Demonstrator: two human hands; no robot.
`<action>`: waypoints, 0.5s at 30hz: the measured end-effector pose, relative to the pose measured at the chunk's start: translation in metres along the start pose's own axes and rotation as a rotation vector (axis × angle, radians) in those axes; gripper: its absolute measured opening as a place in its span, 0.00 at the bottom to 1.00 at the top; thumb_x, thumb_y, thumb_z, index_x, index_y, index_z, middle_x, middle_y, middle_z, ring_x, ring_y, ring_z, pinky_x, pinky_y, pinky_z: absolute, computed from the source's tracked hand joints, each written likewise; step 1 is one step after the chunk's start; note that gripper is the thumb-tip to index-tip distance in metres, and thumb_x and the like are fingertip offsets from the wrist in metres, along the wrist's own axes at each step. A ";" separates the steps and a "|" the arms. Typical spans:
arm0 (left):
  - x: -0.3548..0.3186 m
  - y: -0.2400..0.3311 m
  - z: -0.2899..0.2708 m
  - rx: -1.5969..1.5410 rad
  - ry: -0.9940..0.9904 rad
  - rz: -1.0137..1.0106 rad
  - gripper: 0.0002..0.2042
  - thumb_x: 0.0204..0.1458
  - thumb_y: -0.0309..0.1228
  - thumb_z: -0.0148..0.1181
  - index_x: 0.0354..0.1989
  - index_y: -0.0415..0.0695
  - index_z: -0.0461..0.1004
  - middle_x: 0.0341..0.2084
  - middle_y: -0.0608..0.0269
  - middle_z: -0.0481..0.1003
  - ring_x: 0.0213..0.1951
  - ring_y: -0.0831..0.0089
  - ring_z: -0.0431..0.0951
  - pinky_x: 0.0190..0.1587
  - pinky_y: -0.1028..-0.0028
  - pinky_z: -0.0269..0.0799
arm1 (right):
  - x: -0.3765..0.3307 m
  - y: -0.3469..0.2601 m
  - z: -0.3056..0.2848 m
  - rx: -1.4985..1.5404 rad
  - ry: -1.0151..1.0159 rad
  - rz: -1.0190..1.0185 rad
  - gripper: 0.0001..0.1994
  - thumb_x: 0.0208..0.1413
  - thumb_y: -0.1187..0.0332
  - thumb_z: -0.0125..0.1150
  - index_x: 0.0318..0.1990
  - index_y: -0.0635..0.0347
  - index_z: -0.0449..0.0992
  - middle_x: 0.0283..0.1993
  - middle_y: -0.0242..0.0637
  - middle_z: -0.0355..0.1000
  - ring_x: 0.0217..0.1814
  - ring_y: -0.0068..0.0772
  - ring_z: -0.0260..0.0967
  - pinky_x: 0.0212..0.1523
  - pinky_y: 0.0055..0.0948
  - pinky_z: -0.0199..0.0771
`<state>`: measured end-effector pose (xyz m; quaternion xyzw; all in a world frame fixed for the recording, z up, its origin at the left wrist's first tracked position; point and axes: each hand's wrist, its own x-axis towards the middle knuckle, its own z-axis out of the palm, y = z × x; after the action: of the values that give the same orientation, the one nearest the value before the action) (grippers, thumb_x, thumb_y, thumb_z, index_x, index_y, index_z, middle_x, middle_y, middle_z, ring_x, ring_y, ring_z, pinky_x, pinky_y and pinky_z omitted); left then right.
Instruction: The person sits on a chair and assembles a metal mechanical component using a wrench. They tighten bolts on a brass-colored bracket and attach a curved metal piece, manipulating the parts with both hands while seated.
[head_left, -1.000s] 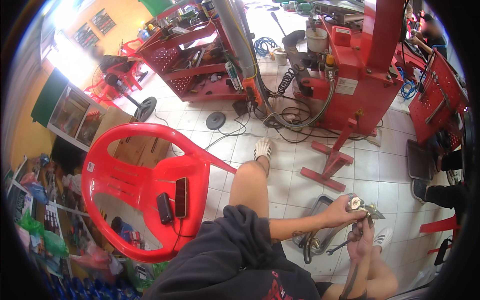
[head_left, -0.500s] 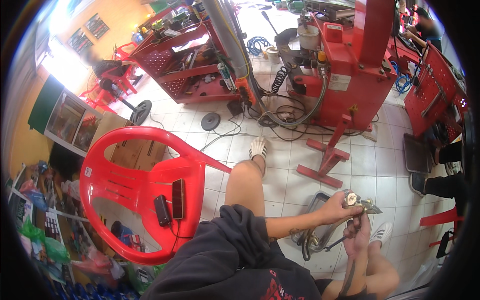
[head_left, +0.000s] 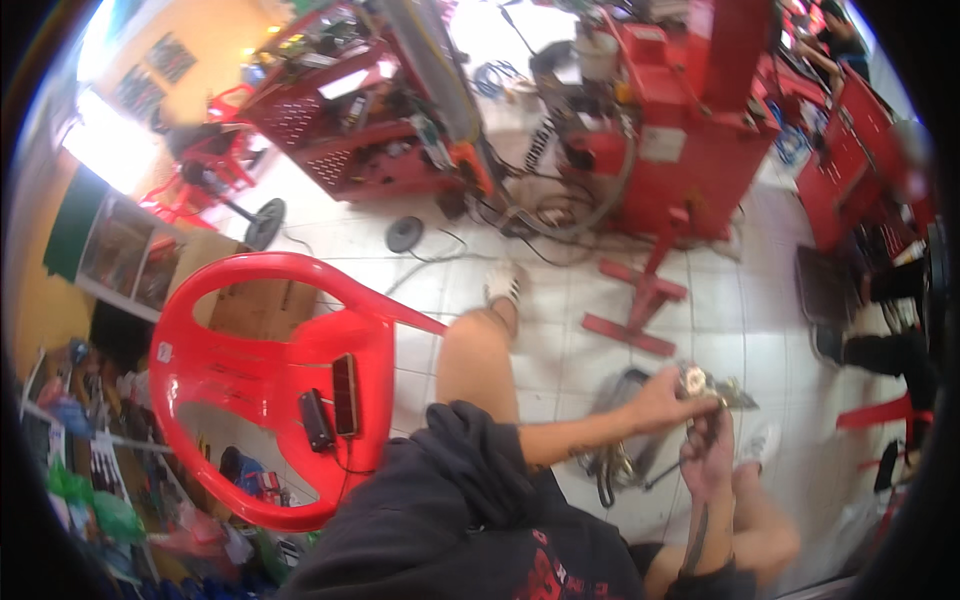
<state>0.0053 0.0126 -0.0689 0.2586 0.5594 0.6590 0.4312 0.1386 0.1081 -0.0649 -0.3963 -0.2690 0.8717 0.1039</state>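
Over the floor at the lower right, my left hand (head_left: 662, 402) is closed on a small metal part (head_left: 697, 382) with a round, pale brass-coloured end. A pointed grey piece sticks out from the part on its right side. Just below, my right hand (head_left: 710, 462) is closed, its fingertips up against the underside of the part. From that fist a slim dark tool (head_left: 662, 474) points down to the left; blur hides its exact kind. Beneath my left forearm lies a grey metal tray (head_left: 600, 400) with a dark looped piece (head_left: 606, 480) at its near end.
A red plastic chair (head_left: 275, 265) stands at my left, with a phone (head_left: 345, 392) and a black power bank (head_left: 316, 420) on its seat. Ahead are a red tool cart (head_left: 300, 130), a red machine (head_left: 680, 160) and hoses on the tiles. Another person's legs (head_left: 890, 350) show at right.
The whole view has shifted slightly and blurred, so the surroundings sit a little up and left. Both hands keep their hold on the metal part and the tool.
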 end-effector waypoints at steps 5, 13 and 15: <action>0.008 -0.019 -0.012 -0.083 0.066 0.018 0.17 0.51 0.36 0.70 0.43 0.39 0.74 0.35 0.62 0.80 0.37 0.77 0.79 0.40 0.73 0.75 | 0.008 -0.007 0.010 -0.104 -0.113 -0.003 0.10 0.65 0.58 0.49 0.39 0.50 0.74 0.25 0.17 0.63 0.21 0.11 0.52 0.20 0.17 0.51; 0.003 -0.003 -0.002 -0.209 -0.056 0.007 0.19 0.54 0.33 0.68 0.46 0.34 0.68 0.35 0.59 0.79 0.34 0.78 0.79 0.39 0.77 0.76 | 0.007 -0.010 -0.006 -0.001 -0.319 0.025 0.14 0.65 0.55 0.47 0.41 0.54 0.74 0.28 0.26 0.68 0.17 0.13 0.46 0.19 0.17 0.45; 0.005 -0.004 -0.004 -0.207 -0.053 -0.001 0.20 0.54 0.34 0.68 0.46 0.33 0.68 0.34 0.59 0.79 0.34 0.78 0.79 0.39 0.77 0.75 | 0.007 -0.008 -0.006 -0.038 -0.318 0.028 0.15 0.67 0.54 0.46 0.43 0.53 0.73 0.29 0.26 0.67 0.18 0.13 0.46 0.19 0.17 0.46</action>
<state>0.0010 0.0145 -0.0746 0.2297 0.4768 0.7059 0.4708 0.1378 0.1202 -0.0682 -0.2590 -0.2928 0.9195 0.0406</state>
